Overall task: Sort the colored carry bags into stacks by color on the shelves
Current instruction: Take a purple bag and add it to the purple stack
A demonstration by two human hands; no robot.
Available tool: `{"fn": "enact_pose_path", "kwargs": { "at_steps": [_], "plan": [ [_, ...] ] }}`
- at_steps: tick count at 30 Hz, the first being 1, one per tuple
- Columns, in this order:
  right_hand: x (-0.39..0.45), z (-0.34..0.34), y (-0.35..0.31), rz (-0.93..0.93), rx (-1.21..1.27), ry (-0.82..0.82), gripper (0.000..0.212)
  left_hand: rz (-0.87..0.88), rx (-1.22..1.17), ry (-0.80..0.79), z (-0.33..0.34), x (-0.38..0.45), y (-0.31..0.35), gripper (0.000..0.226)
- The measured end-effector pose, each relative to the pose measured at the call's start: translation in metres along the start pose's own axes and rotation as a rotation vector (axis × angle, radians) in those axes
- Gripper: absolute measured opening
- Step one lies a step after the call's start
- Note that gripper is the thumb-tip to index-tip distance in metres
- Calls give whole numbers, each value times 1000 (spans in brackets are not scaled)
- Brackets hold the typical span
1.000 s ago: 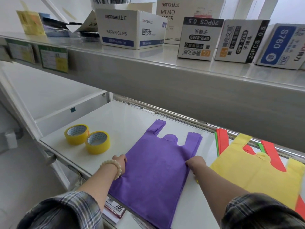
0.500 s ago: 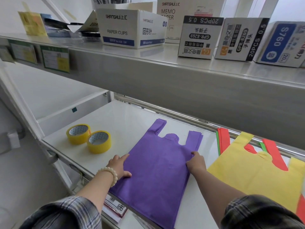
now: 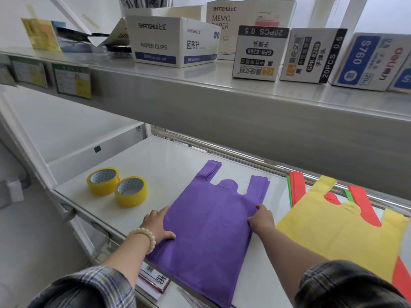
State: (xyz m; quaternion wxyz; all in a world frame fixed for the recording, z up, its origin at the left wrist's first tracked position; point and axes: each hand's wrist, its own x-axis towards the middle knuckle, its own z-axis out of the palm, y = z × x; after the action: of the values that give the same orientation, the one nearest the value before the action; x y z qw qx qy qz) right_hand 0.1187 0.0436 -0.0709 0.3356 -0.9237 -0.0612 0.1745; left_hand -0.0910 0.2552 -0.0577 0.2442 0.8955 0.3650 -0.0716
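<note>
A purple carry bag (image 3: 211,225) lies flat on the lower white shelf (image 3: 155,165), handles pointing to the back, its bottom hanging over the front edge. Several purple layers show at the handles. My left hand (image 3: 158,225) grips its left edge, thumb on top of the fabric. My right hand (image 3: 261,219) pinches the right edge with bent fingers. To the right a yellow bag (image 3: 338,238) lies on top of red bags (image 3: 298,190) and a green bag (image 3: 289,190), of which only a thin strip shows.
Two yellow tape rolls (image 3: 116,186) stand on the shelf left of the purple bag. The grey upper shelf (image 3: 222,107) overhangs, carrying a paper clips box (image 3: 171,41) and other stationery boxes. A label card (image 3: 153,278) sticks out below the shelf's front edge.
Both hands have slid farther back along the purple bag's side edges, and the left hand's fingers have spread. The bag has shifted slightly back onto the shelf.
</note>
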Motion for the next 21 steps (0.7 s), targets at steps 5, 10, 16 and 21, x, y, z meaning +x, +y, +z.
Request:
{"fn": "enact_pose_path", "kwargs": {
  "at_steps": [5,10,16,21],
  "plan": [
    [-3,0,0,21,7,-12,55,-52,45,-5,0,1,5,90],
    [-8,0,0,25,-9,-22,45,-43,56,-8,2,2,8,73],
    [-12,-1,0,19,-14,-40,48,-54,60,17,4,1,9,69],
    [-16,-9,0,15,10,-74,42,-118,85,26,6,1,17,66]
  ]
}}
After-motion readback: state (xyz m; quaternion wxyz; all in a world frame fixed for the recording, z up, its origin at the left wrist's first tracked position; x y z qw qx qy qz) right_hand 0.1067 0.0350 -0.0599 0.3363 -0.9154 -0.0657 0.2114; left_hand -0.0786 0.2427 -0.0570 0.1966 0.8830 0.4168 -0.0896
